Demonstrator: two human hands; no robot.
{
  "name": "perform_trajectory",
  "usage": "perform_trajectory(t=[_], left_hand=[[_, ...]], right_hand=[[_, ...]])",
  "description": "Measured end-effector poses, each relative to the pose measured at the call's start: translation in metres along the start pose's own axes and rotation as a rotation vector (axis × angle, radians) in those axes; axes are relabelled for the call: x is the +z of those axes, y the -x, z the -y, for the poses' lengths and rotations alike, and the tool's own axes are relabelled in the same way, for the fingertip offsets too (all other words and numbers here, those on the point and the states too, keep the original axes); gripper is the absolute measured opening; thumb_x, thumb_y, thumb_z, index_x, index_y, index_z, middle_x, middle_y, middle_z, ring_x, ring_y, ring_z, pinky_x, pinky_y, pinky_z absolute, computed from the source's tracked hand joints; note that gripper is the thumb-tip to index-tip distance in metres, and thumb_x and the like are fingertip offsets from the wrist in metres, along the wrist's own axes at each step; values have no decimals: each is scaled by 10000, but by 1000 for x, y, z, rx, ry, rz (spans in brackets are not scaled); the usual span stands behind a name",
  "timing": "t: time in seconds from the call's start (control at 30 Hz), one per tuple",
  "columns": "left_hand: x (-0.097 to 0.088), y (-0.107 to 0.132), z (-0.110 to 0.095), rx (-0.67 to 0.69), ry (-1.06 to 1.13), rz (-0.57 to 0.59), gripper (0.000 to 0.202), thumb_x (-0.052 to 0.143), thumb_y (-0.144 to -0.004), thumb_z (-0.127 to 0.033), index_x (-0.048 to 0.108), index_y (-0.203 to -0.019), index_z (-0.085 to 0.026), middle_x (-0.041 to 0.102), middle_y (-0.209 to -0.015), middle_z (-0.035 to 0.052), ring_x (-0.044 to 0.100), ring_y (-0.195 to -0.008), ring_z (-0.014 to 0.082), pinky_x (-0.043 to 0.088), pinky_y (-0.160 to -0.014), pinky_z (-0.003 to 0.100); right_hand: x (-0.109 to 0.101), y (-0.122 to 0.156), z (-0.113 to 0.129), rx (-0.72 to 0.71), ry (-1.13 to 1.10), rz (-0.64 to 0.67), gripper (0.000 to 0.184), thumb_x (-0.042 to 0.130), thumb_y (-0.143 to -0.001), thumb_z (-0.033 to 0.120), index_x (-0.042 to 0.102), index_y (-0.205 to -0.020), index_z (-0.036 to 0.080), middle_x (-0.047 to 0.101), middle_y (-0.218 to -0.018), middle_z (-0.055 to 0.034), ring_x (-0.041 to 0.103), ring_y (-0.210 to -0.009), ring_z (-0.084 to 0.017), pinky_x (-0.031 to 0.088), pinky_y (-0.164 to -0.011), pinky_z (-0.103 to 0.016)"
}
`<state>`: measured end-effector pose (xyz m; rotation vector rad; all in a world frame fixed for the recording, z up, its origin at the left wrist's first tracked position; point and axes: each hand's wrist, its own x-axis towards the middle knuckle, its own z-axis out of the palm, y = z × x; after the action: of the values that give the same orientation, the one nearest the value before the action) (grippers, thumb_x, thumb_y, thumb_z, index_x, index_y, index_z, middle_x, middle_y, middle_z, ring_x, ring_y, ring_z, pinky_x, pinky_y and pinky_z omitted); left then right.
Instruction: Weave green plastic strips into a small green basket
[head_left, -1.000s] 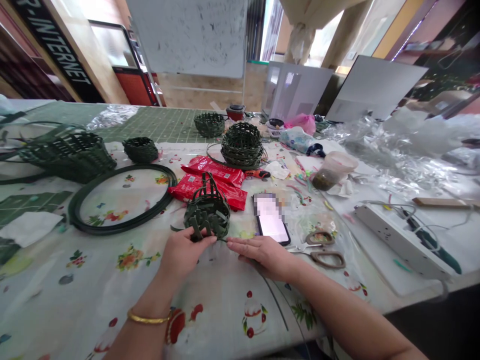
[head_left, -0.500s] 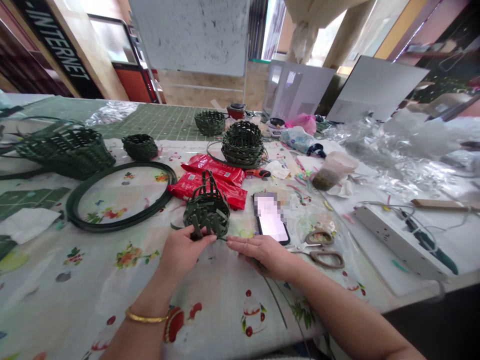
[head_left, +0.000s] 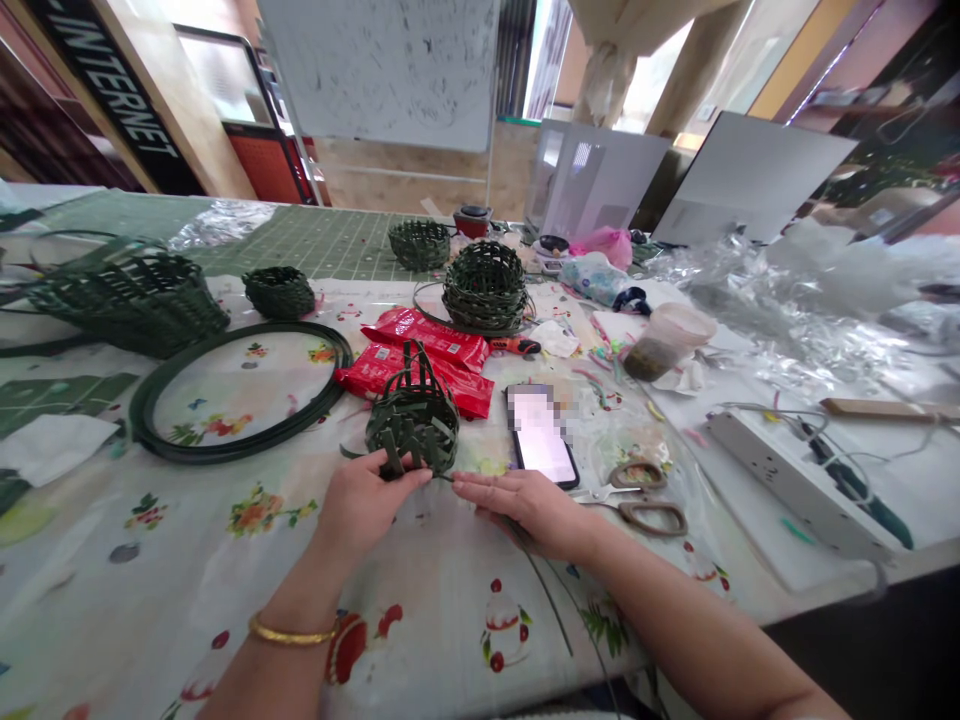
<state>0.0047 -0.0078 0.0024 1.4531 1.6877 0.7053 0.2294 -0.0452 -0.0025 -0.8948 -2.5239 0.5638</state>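
A small half-woven dark green basket point(head_left: 413, 420) stands on the flowered tablecloth in front of me. My left hand point(head_left: 361, 507) grips its near lower edge, thumb and fingers closed on the strips. My right hand point(head_left: 526, 508) lies flat just right of the basket, fingers stretched out, pressing a thin green strip point(head_left: 551, 603) that trails toward the table's near edge. A gold bangle is on my left wrist.
A phone point(head_left: 541, 436) with a lit screen and scissors point(head_left: 637, 497) lie right of my hands. Red packets point(head_left: 420, 360), a coil of green strip point(head_left: 232, 390), several other green baskets point(head_left: 484, 288), a plastic cup point(head_left: 666, 342) and a power strip point(head_left: 795, 482) surround them.
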Motion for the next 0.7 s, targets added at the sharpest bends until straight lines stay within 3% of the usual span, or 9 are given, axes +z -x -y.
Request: perform_trajectory(t=[0.4, 0.57, 0.7], left_hand=[[-2, 2, -2, 41, 27, -22, 293, 707, -584, -419, 720, -764, -189, 729, -766, 26, 656, -739, 215, 502, -596, 269], [1, 6, -6, 101, 220, -66, 237, 734, -587, -370, 720, -730, -181, 724, -745, 17, 659, -735, 201, 532, -658, 275], [3, 11, -9, 126, 315, -73, 199, 743, -590, -349, 713, -699, -186, 708, -695, 15, 651, -677, 191, 525, -544, 254]], right_hand=[[0, 2, -1, -20, -52, -16, 548, 384, -866, 86, 319, -1394, 216, 432, -1404, -93, 560, -1132, -175, 476, -856, -290], [5, 2, 1, 4, -276, -230, 489, 380, -896, 105, 365, -1367, 236, 631, -1172, -89, 661, -861, -132, 529, -759, -275], [9, -1, 10, 156, -670, -464, 307, 434, -918, 208, 530, -1198, 286, 647, -1117, -57, 662, -629, -96, 557, -639, -276]])
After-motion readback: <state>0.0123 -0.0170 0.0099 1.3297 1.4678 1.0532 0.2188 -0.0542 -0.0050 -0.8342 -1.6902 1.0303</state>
